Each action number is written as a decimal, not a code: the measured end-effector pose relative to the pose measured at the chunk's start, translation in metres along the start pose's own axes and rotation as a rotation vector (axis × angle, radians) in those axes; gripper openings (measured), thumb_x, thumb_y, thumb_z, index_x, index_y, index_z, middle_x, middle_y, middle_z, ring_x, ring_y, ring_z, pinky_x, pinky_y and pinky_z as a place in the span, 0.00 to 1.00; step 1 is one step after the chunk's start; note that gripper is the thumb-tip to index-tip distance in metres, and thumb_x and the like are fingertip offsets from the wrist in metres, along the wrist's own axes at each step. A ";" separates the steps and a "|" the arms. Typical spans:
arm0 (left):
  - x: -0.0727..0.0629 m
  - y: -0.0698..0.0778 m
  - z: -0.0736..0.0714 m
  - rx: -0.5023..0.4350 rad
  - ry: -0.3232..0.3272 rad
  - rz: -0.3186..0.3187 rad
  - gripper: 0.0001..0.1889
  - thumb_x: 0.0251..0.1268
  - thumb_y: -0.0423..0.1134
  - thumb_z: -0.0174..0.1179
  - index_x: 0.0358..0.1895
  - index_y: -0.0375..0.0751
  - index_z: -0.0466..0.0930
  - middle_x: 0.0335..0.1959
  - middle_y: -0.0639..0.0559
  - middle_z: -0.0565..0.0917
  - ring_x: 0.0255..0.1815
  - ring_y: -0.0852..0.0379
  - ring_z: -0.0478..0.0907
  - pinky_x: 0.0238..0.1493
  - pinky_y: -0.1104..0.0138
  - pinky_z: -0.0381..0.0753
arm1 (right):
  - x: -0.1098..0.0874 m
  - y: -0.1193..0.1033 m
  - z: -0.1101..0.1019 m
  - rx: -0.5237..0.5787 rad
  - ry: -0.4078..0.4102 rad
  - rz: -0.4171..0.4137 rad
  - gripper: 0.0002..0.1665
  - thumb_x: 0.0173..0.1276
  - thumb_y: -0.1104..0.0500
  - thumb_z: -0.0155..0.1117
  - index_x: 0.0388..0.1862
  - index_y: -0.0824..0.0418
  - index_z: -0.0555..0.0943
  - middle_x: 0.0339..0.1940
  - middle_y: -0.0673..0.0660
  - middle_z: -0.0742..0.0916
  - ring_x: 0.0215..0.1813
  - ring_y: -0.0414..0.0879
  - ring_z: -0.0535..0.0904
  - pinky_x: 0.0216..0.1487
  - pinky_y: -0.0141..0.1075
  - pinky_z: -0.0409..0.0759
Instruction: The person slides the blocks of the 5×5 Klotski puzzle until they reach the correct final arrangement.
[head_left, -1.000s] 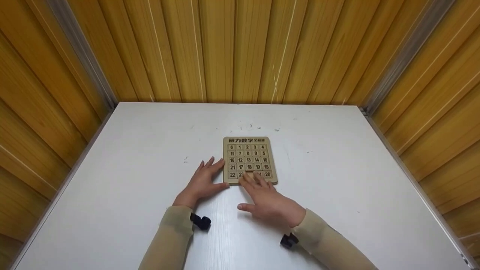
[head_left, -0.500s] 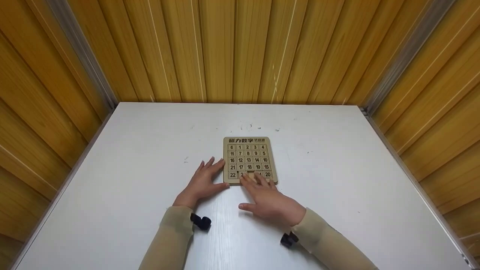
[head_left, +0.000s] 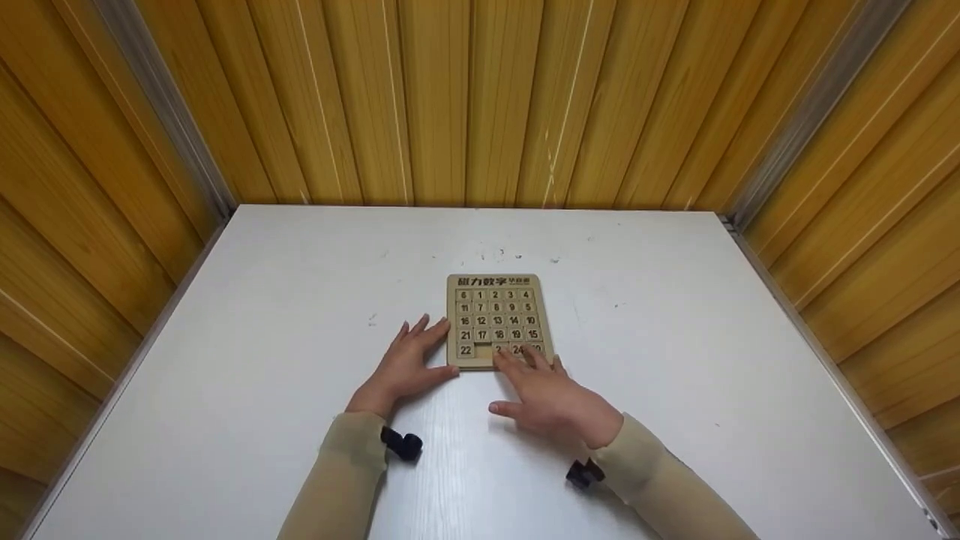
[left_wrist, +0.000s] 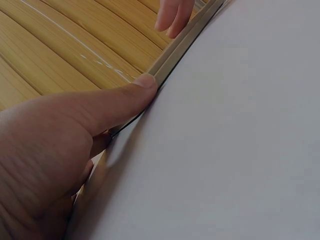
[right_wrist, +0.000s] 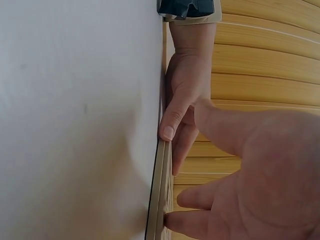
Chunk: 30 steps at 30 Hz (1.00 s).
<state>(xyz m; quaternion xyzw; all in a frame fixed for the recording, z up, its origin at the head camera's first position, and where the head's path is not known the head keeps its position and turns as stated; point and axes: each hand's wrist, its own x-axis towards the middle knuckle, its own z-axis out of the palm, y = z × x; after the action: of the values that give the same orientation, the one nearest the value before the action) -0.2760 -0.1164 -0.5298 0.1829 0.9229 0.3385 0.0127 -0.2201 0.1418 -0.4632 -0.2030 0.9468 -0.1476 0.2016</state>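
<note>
A wooden sliding number puzzle (head_left: 469, 364) lies flat on the white table, with dark characters along its top and rows of numbered tiles. In the head view, my left hand (head_left: 405, 366) is spread at its lower left corner. The thumb touches the front edge, and the index fingertip is at the left side. My right hand (head_left: 555, 397) reaches over the lower right, its fingertips on the bottom row and partly covering tiles there. An open slot (head_left: 484, 350) shows between the 22 tile (head_left: 466, 350) and a tile under my right index finger. Side-on, the right wrist view shows fingertips at the board (right_wrist: 159, 190).
The white table (head_left: 300, 262) spreads around the puzzle, with small dark marks behind it. Wood-patterned panels (head_left: 435, 105) stand at the back and both sides. Each sleeve carries a black wrist device, one being the left device (head_left: 403, 444).
My right hand has moved slightly right, taking a bottom-row tile with it. The slot has passed from the middle of that row to the second place. My left hand stays put.
</note>
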 end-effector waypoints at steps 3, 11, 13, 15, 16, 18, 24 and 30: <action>0.000 0.000 0.000 -0.001 -0.001 -0.004 0.46 0.60 0.55 0.72 0.79 0.45 0.64 0.80 0.50 0.67 0.86 0.45 0.51 0.88 0.48 0.39 | 0.003 -0.001 0.002 0.014 0.012 -0.015 0.52 0.74 0.32 0.57 0.86 0.49 0.50 0.88 0.51 0.54 0.88 0.59 0.36 0.85 0.68 0.36; -0.001 0.001 -0.001 -0.002 -0.008 -0.023 0.47 0.59 0.57 0.72 0.80 0.47 0.62 0.81 0.52 0.65 0.87 0.45 0.50 0.88 0.47 0.39 | 0.014 -0.014 0.007 0.009 0.013 -0.055 0.51 0.74 0.31 0.55 0.86 0.48 0.49 0.88 0.54 0.46 0.88 0.61 0.33 0.83 0.70 0.36; -0.001 0.001 -0.001 -0.008 -0.005 -0.024 0.46 0.59 0.56 0.72 0.79 0.47 0.63 0.81 0.52 0.66 0.86 0.45 0.50 0.88 0.47 0.39 | 0.019 -0.017 0.008 -0.017 0.010 -0.052 0.51 0.75 0.30 0.53 0.87 0.48 0.48 0.88 0.55 0.45 0.88 0.61 0.33 0.83 0.70 0.37; -0.001 0.001 -0.001 -0.013 -0.004 -0.027 0.46 0.59 0.56 0.72 0.79 0.47 0.63 0.80 0.52 0.66 0.86 0.45 0.50 0.88 0.47 0.40 | 0.023 -0.020 0.009 -0.038 0.004 -0.044 0.51 0.75 0.29 0.51 0.87 0.48 0.47 0.88 0.56 0.43 0.88 0.61 0.31 0.83 0.70 0.37; 0.000 0.001 -0.001 -0.015 -0.004 -0.028 0.46 0.59 0.56 0.72 0.79 0.47 0.63 0.80 0.52 0.66 0.86 0.46 0.50 0.88 0.47 0.40 | 0.025 -0.021 0.009 -0.045 0.004 -0.041 0.51 0.75 0.28 0.50 0.87 0.47 0.47 0.88 0.56 0.42 0.88 0.60 0.31 0.83 0.70 0.36; 0.000 0.001 0.000 -0.015 -0.004 -0.021 0.46 0.59 0.55 0.72 0.79 0.46 0.64 0.80 0.52 0.67 0.86 0.46 0.51 0.88 0.47 0.40 | 0.029 -0.023 0.010 -0.045 -0.001 -0.033 0.51 0.74 0.27 0.49 0.87 0.47 0.47 0.88 0.55 0.41 0.88 0.60 0.30 0.83 0.70 0.35; 0.000 0.002 0.000 -0.007 -0.012 -0.021 0.46 0.60 0.56 0.72 0.80 0.46 0.62 0.81 0.52 0.66 0.86 0.45 0.50 0.88 0.48 0.40 | 0.031 -0.023 0.010 -0.038 -0.005 -0.017 0.50 0.74 0.27 0.49 0.86 0.44 0.49 0.88 0.54 0.39 0.88 0.58 0.28 0.83 0.69 0.34; -0.001 0.001 -0.001 -0.011 0.000 -0.006 0.46 0.60 0.55 0.73 0.79 0.45 0.64 0.80 0.50 0.67 0.86 0.44 0.51 0.88 0.46 0.40 | 0.027 -0.018 0.005 -0.042 -0.012 -0.006 0.49 0.75 0.27 0.49 0.86 0.45 0.50 0.88 0.54 0.40 0.88 0.59 0.30 0.84 0.67 0.34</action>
<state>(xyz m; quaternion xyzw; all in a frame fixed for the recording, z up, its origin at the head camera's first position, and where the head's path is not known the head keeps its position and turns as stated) -0.2752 -0.1170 -0.5282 0.1803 0.9215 0.3437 0.0148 -0.2349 0.1135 -0.4698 -0.2108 0.9479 -0.1269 0.2025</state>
